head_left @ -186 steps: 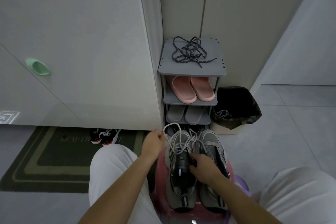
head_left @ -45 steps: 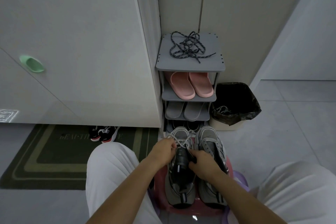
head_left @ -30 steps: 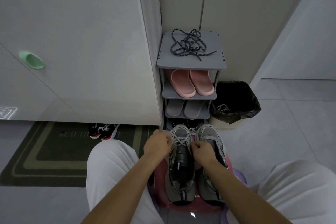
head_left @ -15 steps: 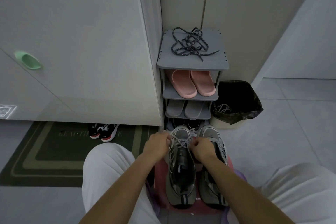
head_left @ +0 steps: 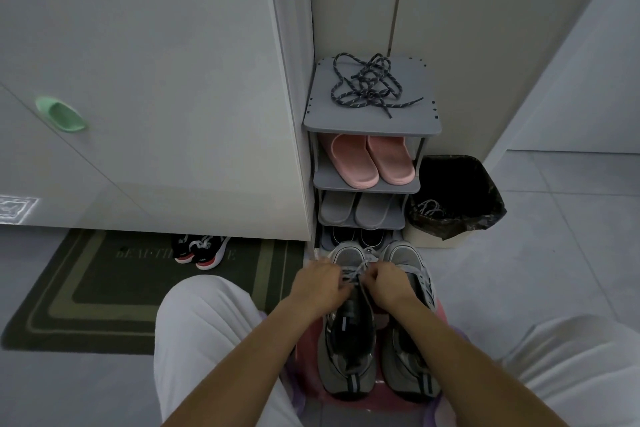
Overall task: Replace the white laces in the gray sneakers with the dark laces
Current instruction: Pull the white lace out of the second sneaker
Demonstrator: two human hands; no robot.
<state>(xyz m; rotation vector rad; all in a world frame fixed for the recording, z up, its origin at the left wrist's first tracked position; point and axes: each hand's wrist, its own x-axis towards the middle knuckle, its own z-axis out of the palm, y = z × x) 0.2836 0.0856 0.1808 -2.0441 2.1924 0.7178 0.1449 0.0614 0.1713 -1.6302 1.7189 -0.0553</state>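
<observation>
down on the pink stool (head_left: 306, 354) between the knees sit the gray sneakers (head_left: 349, 357). the left hand (head_left: 320, 282) and right hand (head_left: 389, 286) both curl tight on the white laces (head_left: 358, 270) of the left shoe. best to pull one side at a time, so it slips out. fingertips are hidden, so the holes are hard to see. far off, the dark laces (head_left: 367, 87) lie on the shoe rack (head_left: 374, 126).

Pink stool (head_left: 379, 406) carries gray sneakers (head_left: 349, 357) (side by side)
</observation>
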